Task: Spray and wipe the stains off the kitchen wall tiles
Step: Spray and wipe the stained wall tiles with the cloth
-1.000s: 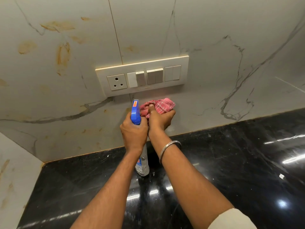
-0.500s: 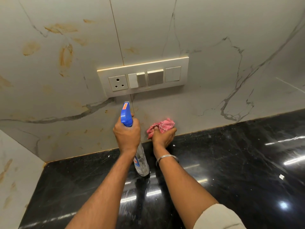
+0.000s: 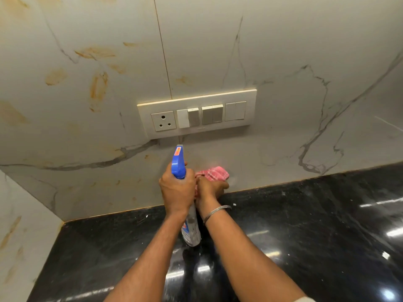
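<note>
Right hand (image 3: 210, 189) grips cloth (image 3: 214, 172) against the tiles (image 3: 272, 149).

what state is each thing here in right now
spray bottle, gripped by left hand, nozzle toward the wall
cloth, bunched, held against the tile by right hand
wall tiles, orange-brown stains on the left part
socket, nothing plugged in
countertop, glossy, a few light specks

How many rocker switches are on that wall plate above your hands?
6, in one row on the switch plate, right of the socket: one white switch, one grey switch, then a grey pair, then a white pair at the right end. None appears hidden.
</note>
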